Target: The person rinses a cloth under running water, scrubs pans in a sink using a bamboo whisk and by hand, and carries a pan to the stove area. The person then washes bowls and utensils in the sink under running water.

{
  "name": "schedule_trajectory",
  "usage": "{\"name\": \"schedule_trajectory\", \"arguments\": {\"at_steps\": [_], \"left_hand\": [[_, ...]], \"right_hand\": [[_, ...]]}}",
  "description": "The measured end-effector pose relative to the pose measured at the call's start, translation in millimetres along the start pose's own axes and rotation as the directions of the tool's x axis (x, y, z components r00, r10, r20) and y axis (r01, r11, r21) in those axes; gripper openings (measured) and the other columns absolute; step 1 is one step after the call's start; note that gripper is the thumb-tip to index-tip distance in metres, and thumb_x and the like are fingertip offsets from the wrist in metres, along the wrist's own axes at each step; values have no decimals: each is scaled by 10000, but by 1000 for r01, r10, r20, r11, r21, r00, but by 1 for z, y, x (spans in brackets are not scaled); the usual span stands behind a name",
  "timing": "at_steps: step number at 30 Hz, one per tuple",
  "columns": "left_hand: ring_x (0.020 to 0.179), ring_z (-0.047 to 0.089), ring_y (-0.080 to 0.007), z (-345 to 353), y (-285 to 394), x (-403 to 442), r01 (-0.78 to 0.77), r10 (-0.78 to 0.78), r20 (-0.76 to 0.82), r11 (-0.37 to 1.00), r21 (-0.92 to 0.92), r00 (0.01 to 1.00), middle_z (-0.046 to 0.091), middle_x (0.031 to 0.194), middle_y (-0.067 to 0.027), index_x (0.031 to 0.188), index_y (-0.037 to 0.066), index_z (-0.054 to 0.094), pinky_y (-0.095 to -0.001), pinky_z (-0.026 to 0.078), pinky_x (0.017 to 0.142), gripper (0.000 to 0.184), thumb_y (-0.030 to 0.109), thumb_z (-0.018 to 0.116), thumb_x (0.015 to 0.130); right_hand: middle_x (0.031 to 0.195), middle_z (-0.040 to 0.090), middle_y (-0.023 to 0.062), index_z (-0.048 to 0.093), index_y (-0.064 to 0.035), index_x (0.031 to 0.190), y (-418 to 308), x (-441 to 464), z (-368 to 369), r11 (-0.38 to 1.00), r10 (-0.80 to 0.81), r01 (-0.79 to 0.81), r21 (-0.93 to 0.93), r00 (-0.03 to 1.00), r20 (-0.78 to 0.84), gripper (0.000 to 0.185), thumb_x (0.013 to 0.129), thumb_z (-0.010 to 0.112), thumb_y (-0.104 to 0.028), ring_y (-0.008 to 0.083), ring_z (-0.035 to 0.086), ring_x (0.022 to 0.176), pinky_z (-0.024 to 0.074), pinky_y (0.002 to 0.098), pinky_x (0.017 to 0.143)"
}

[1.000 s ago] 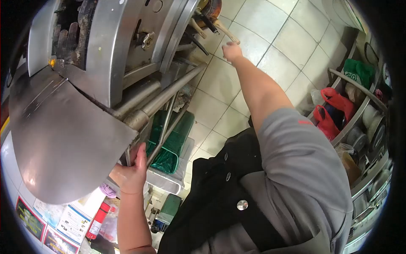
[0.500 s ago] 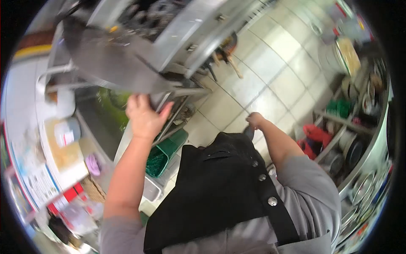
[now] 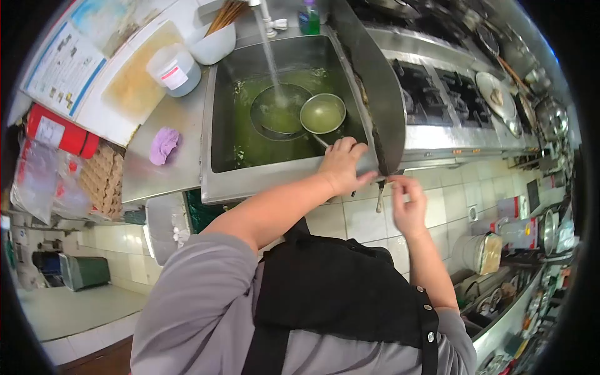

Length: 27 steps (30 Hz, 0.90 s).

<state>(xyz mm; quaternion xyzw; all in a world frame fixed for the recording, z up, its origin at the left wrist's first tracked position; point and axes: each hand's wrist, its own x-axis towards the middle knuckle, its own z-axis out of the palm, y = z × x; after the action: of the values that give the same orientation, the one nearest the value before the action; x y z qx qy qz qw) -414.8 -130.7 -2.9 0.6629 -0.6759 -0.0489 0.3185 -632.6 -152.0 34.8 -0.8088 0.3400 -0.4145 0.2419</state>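
My left hand (image 3: 342, 165) is over the front right rim of the steel sink (image 3: 250, 178), its thumb stretched out to the right. Its fingertips are at the handle end of a ladle (image 3: 323, 114), whose round bowl is in the greenish water; whether they touch the handle is hard to see. My right hand (image 3: 409, 203) is raised just right of the sink corner, fingers bent and apart, near the end of the grey metal partition (image 3: 381, 81). I see nothing in it. A round pan (image 3: 259, 112) lies under the running tap (image 3: 262, 15).
A stove (image 3: 437, 94) stands right of the partition. Left of the sink are a white tub (image 3: 181, 69), a purple cloth (image 3: 164, 145) and egg trays (image 3: 103, 181). A green soap bottle (image 3: 309, 17) stands behind the sink. Tiled floor (image 3: 369, 219) shows below my hands.
My view has turned towards the sink, which is now in full sight. My right hand has come up from beside my apron to near my left hand at the sink's corner.
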Motion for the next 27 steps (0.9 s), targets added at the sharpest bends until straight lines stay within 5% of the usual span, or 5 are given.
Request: {"name": "schedule_trajectory", "arguments": {"at_steps": [5, 8, 11, 16, 27], "left_hand": [[1158, 540, -380, -30, -106, 18, 474, -510, -271, 860, -188, 817, 544, 1227, -207, 1224, 32, 586, -460, 452, 985, 549, 394, 709, 830], [1216, 574, -398, -30, -221, 34, 947, -981, -57, 193, -258, 184, 578, 1319, -275, 1201, -37, 632, -429, 478, 994, 569, 417, 655, 859], [1255, 554, -380, 22, -354, 3, 940, -985, 158, 3, -342, 61, 519, 1427, -222, 1346, -36, 548, -469, 456, 998, 643, 437, 566, 911], [1292, 496, -392, -15, -287, 15, 770, -785, 614, -444, -458, -88, 453, 1460, -229, 1498, 76, 349, -525, 409, 1037, 692, 511, 454, 970], [617, 679, -292, 30, -330, 30, 992, -794, 599, -128, -1, -102, 713, 806, -173, 1111, 19, 594, -445, 494, 530, 355, 284, 387, 995]], "right_hand": [[991, 644, 136, 675, -52, 951, -18, 46, 78, 947, -219, 269, -174, 940, 260, 137, 816, 693, -53, 350, 615, 943, 500, 422, 833], [1028, 612, 118, 664, -72, 981, 2, 47, 100, 911, -219, 296, -286, 937, 271, 193, 795, 689, -121, 334, 592, 993, 470, 434, 864], [1016, 599, 108, 654, -87, 994, 8, 50, 103, 889, -205, 293, -352, 942, 266, 250, 761, 690, -170, 327, 585, 994, 453, 438, 862], [1010, 592, 111, 657, -87, 1003, 2, 57, 103, 890, -153, 254, -379, 949, 276, 293, 727, 688, -182, 332, 580, 993, 452, 429, 852], [1016, 576, 118, 655, -91, 1008, 6, 60, 103, 896, -134, 235, -376, 952, 277, 320, 703, 682, -185, 336, 582, 1003, 464, 429, 870]]}}
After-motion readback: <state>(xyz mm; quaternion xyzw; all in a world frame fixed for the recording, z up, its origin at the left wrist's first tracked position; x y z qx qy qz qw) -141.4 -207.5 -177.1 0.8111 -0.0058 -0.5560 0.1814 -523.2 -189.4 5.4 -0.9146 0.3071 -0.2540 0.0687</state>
